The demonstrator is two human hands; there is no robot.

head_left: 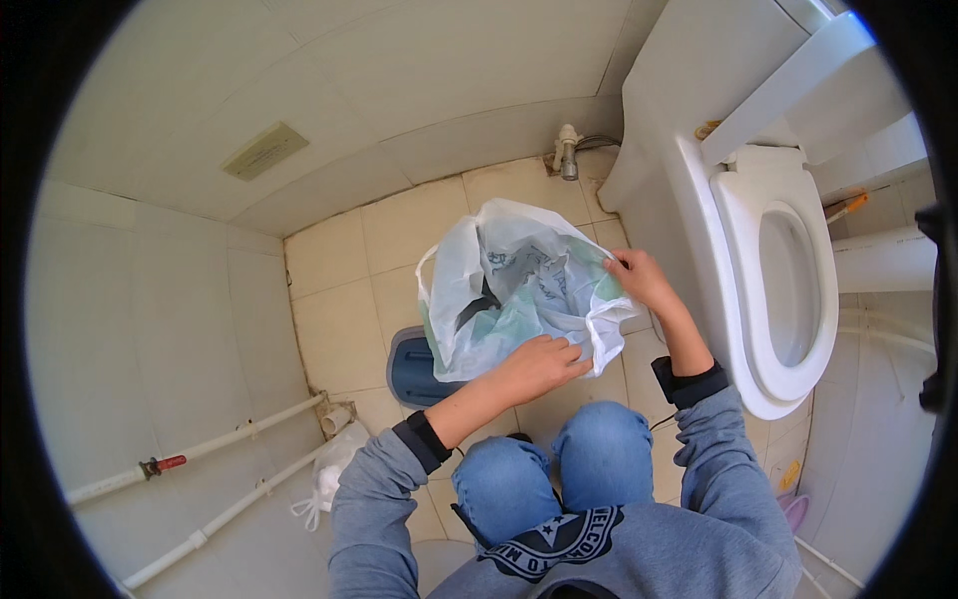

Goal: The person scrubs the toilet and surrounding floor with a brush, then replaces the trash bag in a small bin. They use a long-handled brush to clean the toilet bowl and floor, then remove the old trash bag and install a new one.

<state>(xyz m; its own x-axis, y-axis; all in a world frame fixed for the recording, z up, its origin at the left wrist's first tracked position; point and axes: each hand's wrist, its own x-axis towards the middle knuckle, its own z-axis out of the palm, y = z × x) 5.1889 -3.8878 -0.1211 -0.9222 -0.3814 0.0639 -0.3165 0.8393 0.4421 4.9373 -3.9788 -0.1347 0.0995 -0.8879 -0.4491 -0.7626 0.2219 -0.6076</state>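
Observation:
A white translucent plastic bag (469, 329) with dark markings is spread wide in front of my knees, its mouth facing up. My left hand (539, 367) is closed on the near rim of the bag, fingers folded over the edge. Farther round, on the right side, my right hand (641, 278) pinches the rim between thumb and fingers. A dark patch shows inside the bag. Partly under its left side lies a blue-grey plastic piece (414, 374) with a rounded rim, like a bin lid. Whether a bin stands inside the bag is hidden.
A white toilet (773, 299) with its lid raised stands at the right. White pipes (215, 449) with a red-handled valve run along the left wall, near a small tied white bag (337, 469). A metal valve (568, 155) juts from the far wall over beige floor tiles (339, 319).

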